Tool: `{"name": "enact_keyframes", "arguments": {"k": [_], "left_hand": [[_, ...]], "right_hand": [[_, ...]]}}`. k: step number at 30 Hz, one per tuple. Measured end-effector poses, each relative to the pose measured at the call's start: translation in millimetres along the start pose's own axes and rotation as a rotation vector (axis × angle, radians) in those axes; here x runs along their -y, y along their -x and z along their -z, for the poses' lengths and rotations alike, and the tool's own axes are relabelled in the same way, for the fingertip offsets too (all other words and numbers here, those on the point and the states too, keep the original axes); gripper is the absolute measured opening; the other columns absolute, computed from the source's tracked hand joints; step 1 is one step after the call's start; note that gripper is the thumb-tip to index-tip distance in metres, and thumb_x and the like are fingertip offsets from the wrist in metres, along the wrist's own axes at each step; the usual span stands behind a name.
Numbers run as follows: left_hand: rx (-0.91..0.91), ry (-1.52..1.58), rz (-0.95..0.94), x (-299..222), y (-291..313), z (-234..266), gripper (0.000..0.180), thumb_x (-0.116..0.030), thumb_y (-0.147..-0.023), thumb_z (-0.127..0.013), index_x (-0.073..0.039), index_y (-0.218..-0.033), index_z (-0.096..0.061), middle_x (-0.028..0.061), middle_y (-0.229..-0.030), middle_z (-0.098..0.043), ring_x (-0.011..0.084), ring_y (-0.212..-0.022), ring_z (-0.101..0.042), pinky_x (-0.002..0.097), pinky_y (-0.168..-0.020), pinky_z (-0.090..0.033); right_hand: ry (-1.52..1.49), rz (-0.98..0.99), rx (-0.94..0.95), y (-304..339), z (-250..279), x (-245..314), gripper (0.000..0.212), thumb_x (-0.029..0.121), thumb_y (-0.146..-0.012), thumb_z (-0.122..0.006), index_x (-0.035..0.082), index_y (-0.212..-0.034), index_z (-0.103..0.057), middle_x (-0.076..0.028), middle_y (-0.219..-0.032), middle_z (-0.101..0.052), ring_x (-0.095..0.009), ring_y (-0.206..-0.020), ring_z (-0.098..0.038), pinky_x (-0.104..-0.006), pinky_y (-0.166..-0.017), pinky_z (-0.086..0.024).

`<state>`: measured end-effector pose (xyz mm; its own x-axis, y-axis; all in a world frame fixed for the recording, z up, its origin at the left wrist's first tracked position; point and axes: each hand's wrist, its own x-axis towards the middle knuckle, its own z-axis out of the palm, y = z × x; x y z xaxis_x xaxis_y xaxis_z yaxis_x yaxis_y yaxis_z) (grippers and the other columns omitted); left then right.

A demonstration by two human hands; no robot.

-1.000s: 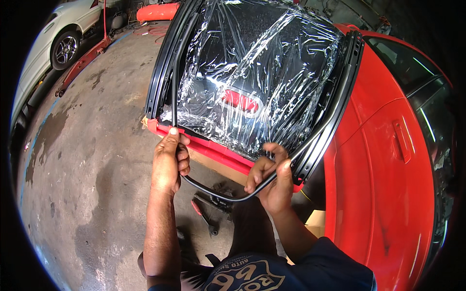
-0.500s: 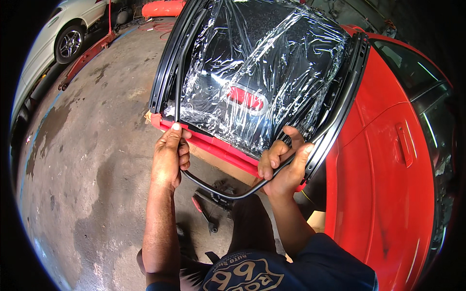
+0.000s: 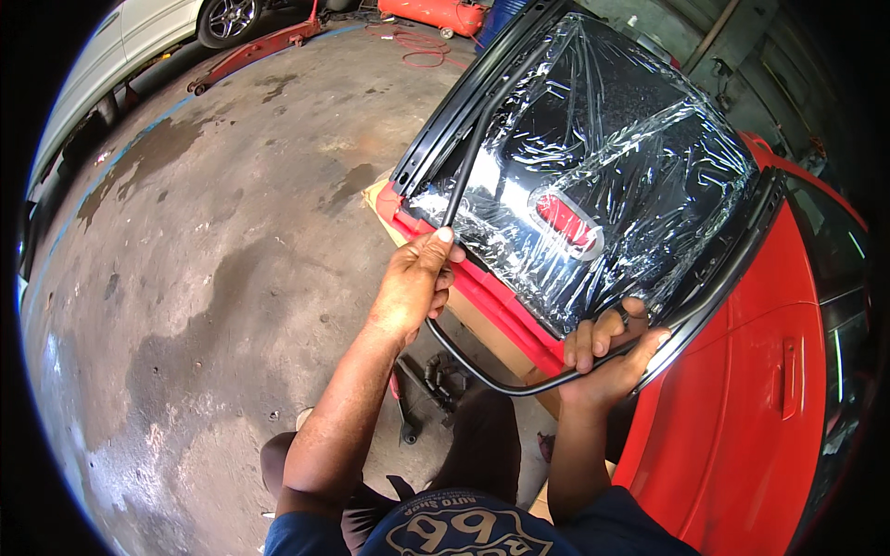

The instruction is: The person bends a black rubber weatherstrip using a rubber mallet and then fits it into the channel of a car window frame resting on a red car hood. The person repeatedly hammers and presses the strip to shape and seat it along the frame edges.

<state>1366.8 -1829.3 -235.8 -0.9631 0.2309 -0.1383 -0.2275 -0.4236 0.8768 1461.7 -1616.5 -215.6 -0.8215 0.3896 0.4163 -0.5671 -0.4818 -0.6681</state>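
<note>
A long black rubber seal strip (image 3: pixel 505 386) bends in a U below the near edge of a black-framed panel (image 3: pixel 640 185) wrapped in crinkled clear plastic film. Between thumb and fingers, my left hand (image 3: pixel 417 278) pinches the strip at the panel's near left corner. My right hand (image 3: pixel 607 357) grips it by the near right corner, with the strip lying across the palm and some fingers raised. From my left hand the strip runs up along the left rail (image 3: pixel 464 120). A red edge (image 3: pixel 491 295) borders the panel's near side.
A red car body (image 3: pixel 732 389) stands close on the right. Tools (image 3: pixel 408 417) lie on the concrete floor (image 3: pixel 213 306) by my legs. At the far left are a white car (image 3: pixel 130 46) and a red floor jack (image 3: pixel 250 60); a red tank (image 3: pixel 434 13) and hose lie farther back.
The view has swung left, so the panel, the red car and both hands appear farther right. Both hands keep their hold on the seal strip in nearly the same places.
</note>
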Motion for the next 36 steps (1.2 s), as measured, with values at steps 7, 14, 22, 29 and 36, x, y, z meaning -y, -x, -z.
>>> {"name": "enact_keyframes", "arguments": {"k": [7,14,22,29,36], "left_hand": [[-0.003,0.018,-0.011,4,-4,-2,0.044,-0.048,-0.107,-0.054,-0.006,-0.096,-0.061,-0.0042,-0.063,-0.041,0.0069,-0.046,-0.033,0.0242,-0.041,-0.029],[-0.062,0.001,0.004,5,-3,-3,0.042,-0.048,-0.106,-0.055,-0.009,-0.094,-0.061,-0.0043,-0.064,-0.042,0.0055,-0.047,-0.034,0.0229,-0.04,-0.029],[-0.09,-0.027,0.005,2,0,-7,0.039,-0.046,-0.107,-0.053,-0.009,-0.097,-0.06,-0.0053,-0.065,-0.04,0.006,-0.05,-0.033,0.0235,-0.045,-0.028],[-0.076,0.051,0.011,-2,2,-6,0.038,-0.043,-0.107,-0.056,-0.009,-0.092,-0.06,-0.0057,-0.063,-0.04,0.0049,-0.048,-0.031,0.0231,-0.043,-0.025],[-0.103,0.196,-0.087,-16,14,0,0.043,-0.051,-0.104,-0.058,-0.017,-0.08,-0.048,-0.01,-0.059,-0.032,0.0028,-0.045,-0.025,0.0224,-0.039,-0.018]], "right_hand": [[0.01,0.004,-0.037,-3,1,0,0.063,0.066,-0.107,-0.026,0.013,-0.124,-0.057,0.0,-0.062,-0.043,-0.013,-0.04,-0.036,-0.0303,-0.038,-0.035],[0.027,-0.034,-0.093,0,0,-1,0.063,0.069,-0.105,-0.027,0.015,-0.121,-0.057,0.0,-0.065,-0.044,-0.013,-0.041,-0.036,-0.0303,-0.039,-0.033],[0.075,-0.024,-0.087,-1,-5,2,0.062,0.066,-0.107,-0.026,0.012,-0.119,-0.053,-0.002,-0.061,-0.044,-0.013,-0.041,-0.037,-0.0291,-0.041,-0.035],[0.066,-0.027,-0.099,3,-6,2,0.062,0.066,-0.107,-0.027,0.011,-0.119,-0.053,-0.002,-0.061,-0.044,-0.013,-0.041,-0.037,-0.0291,-0.042,-0.035],[0.099,0.051,0.017,18,-24,8,0.069,0.07,-0.104,-0.031,0.009,-0.131,-0.046,-0.002,-0.065,-0.046,-0.014,-0.05,-0.043,-0.0286,-0.048,-0.038]]}}
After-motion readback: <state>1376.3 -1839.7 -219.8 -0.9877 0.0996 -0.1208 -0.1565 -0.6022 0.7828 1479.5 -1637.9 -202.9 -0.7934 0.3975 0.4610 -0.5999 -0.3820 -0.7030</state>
